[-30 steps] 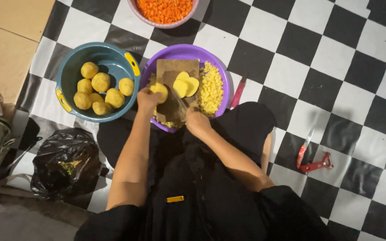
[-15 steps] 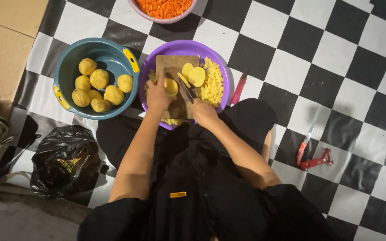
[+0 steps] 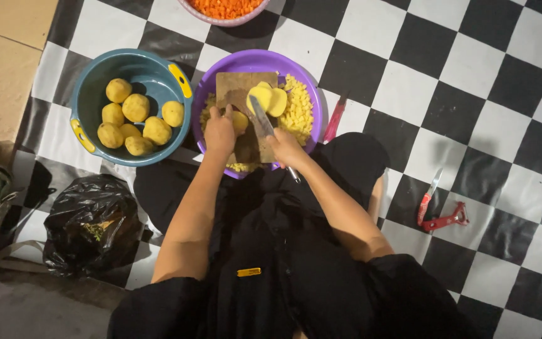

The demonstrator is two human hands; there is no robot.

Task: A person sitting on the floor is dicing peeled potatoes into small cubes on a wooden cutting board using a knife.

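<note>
A view from above of a person in dark clothes sitting on a black-and-white checkered floor (image 3: 472, 75). At the far left lies a crumpled black plastic bag (image 3: 92, 223). Above it stands a round teal plastic tub with yellow handles (image 3: 89, 81), holding several whole peeled yellow potatoes (image 3: 136, 108).

Just right of the tub, and close against it, is a round purple plastic basin (image 3: 258, 59). A worn brown wooden cutting board (image 3: 236, 85) rests across it. The left hand (image 3: 219, 130) reaches onto the board, its fingers bent down over a yellow potato piece (image 3: 240, 120) and pressing it in place. Beside it, the right hand (image 3: 286, 149) has its fingers clenched around the handle of a steel kitchen knife (image 3: 262, 118), whose blade lies on the board between the held piece and two flat yellow potato slices (image 3: 268, 100) at the board's upper right corner. To the right of the board, inside the basin, is a heap of small diced yellow potato cubes (image 3: 299, 112).

At the top edge sits a pink bowl of chopped orange carrot (image 3: 227, 7), only partly in view. Just right of the basin a slim pink-handled tool (image 3: 334, 119) lies on the floor. Well apart, at the right, lie a red-handled knife (image 3: 428, 198) and a red peeler (image 3: 446, 220) touching each other.
</note>
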